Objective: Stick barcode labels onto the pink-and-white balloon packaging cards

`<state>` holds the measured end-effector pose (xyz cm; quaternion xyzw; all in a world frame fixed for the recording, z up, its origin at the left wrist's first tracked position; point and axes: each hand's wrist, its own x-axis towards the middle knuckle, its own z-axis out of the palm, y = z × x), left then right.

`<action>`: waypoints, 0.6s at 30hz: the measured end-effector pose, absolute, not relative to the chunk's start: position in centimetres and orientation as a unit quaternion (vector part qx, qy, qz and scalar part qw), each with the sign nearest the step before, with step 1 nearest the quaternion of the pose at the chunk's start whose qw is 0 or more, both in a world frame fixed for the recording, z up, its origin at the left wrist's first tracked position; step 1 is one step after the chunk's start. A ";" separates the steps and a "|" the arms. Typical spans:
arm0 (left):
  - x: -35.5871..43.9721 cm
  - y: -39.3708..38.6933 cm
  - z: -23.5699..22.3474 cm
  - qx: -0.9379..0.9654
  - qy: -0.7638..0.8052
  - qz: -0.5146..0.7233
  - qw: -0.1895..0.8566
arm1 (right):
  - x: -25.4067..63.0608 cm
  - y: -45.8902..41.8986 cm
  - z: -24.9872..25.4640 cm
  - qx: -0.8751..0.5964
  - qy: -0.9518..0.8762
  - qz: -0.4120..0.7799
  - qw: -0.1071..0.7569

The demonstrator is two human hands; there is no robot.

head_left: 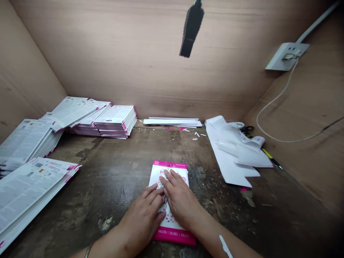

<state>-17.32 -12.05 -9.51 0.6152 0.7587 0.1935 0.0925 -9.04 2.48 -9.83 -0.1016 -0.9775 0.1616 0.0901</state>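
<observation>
A pink and white printed card (172, 170) with coloured dots lies flat on the dark worn table (113, 179), near its front middle. Both my hands rest on it. My left hand (143, 215) lies palm down on the card's left half, fingers stretched forward and together. My right hand (178, 200) lies flat over the card's middle and right, fingers extended toward the pink top strip. The two hands touch each other at the fingers. Neither hand grips anything.
Stacks of printed pink-edged cards (116, 122) line the back left and the left edge (29, 186). White paper sheets (233, 154) lie at the right with scissors (246, 129) and a pen (271, 157). A thin white stack (172, 122) sits at the back wall. A wall socket (286, 56) with cable is at right.
</observation>
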 end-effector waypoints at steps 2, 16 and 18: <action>-17.7 -12.0 -9.0 0.618 0.756 0.198 0.092 | -9.0 2.5 -9.8 -0.101 -0.978 0.161 0.091; -39.1 10.6 -5.4 0.533 0.820 0.194 -0.072 | -9.9 5.1 -15.7 0.003 -0.955 -0.045 0.292; -41.0 12.7 -5.8 0.523 0.832 0.169 -0.079 | -10.3 4.7 -16.2 -0.038 -0.941 -0.054 0.331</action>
